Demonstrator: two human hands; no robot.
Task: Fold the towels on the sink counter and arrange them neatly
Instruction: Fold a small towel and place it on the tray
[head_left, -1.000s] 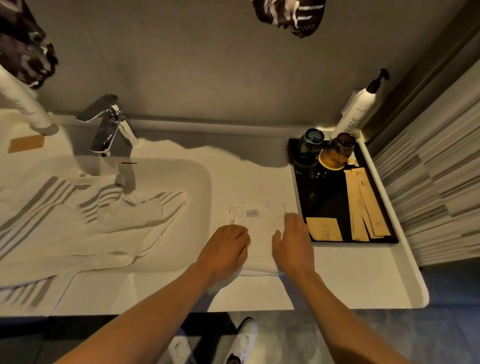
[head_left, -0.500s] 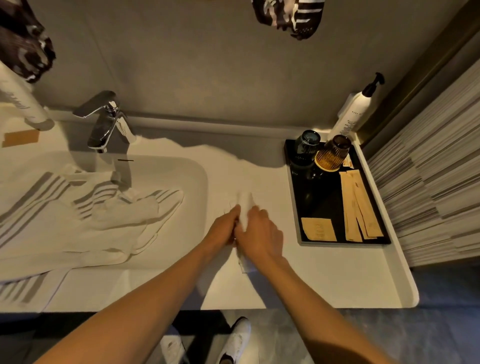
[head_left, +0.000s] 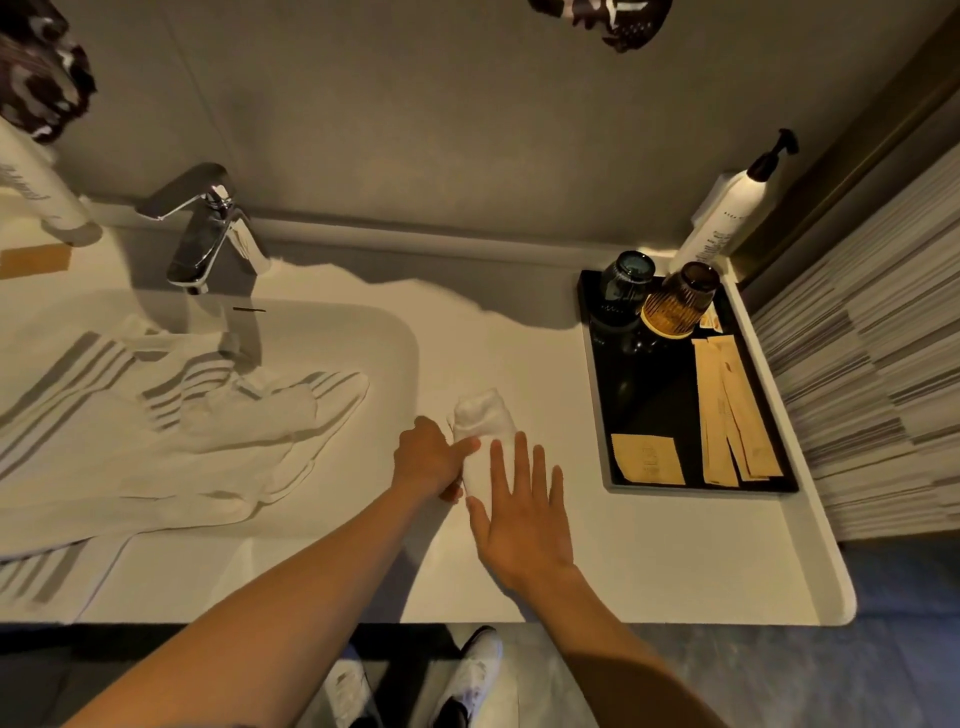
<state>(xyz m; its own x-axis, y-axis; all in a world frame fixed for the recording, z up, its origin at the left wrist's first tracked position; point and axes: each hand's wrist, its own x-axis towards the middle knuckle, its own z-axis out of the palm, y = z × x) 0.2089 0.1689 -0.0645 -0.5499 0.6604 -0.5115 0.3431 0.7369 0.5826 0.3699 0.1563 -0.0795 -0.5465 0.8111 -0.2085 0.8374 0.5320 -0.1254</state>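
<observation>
— Two towels in shot?

— Two. One small white towel (head_left: 485, 436), rolled narrow, lies on the white sink counter (head_left: 675, 561) between the basin (head_left: 400, 353) and one black tray (head_left: 654, 400). One large striped towel (head_left: 156, 431) sprawls unfolded across the basin, under one chrome faucet (head_left: 208, 234).

— And the hands?

— Two, close together. The left hand (head_left: 428, 460) grips the roll's left side, fingers curled against it. The right hand (head_left: 519, 514) is flat, fingers straight and spread, at the roll's near end and right side.

— On the tray?

— Two ribbed tumblers, one blue (head_left: 623, 283), one amber (head_left: 678, 301), plus several tan paper sachets (head_left: 727, 410). One pump bottle (head_left: 727, 218) stands behind the tray.
</observation>
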